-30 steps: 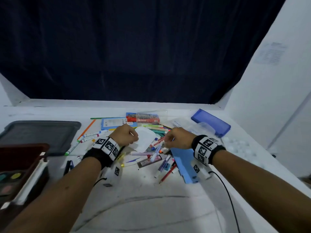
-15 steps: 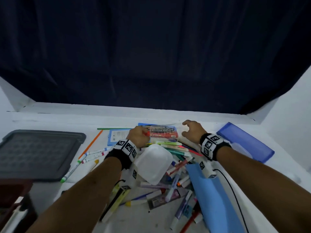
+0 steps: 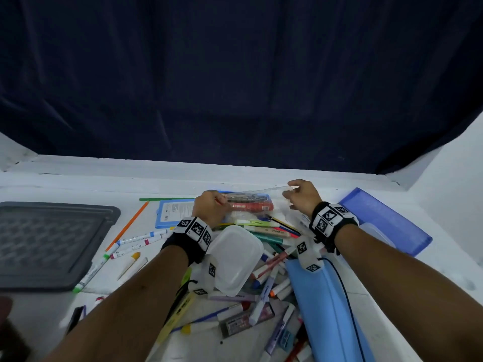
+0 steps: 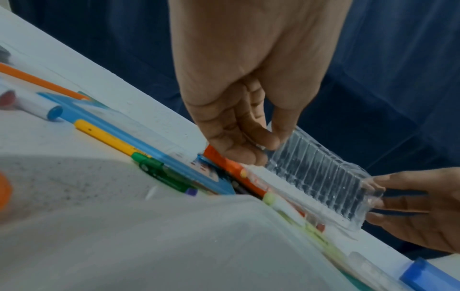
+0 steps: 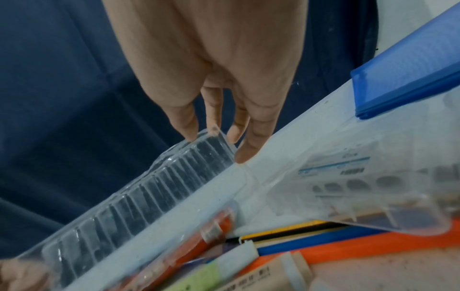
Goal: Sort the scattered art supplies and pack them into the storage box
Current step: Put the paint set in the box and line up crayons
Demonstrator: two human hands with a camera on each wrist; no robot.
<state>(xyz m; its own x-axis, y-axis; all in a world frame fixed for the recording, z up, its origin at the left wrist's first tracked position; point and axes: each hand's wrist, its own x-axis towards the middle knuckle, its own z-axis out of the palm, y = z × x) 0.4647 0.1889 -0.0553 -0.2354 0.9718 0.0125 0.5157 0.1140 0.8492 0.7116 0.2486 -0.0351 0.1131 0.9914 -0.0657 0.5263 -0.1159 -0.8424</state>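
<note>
You were at the far side of the pile, both hands on the clear ribbed case (image 4: 321,177) at the back of the table (image 3: 78,184). Your left hand (image 4: 239,110) pinched its left end, thumb and curled fingers closed on the plastic edge. Your right hand (image 5: 219,82) had the opposite end, fingertips (image 5: 189,130) nipping the rim, a narrow grip on the case alone.

The case lay long and flat with its long axis running left to right across the table, parallel to the back edge; its ribs ran crosswise. The clear part looked tilted up, like a hinged lid raised above the red pencil pack (image 3: 251,205), though I couldn't tell for sure whether it was hinged or loose.

By my read, you were on the sorting step: opening or lifting this case before anything went into a box. Most of the job was ahead, with markers (image 3: 269,273) heaped near you and the white tub lid (image 3: 235,259) on top of them. I couldn't pick out the storage box with certainty. The next move called for both ends rising together, level, since thin plastic like that would likely flex or twist.
</note>
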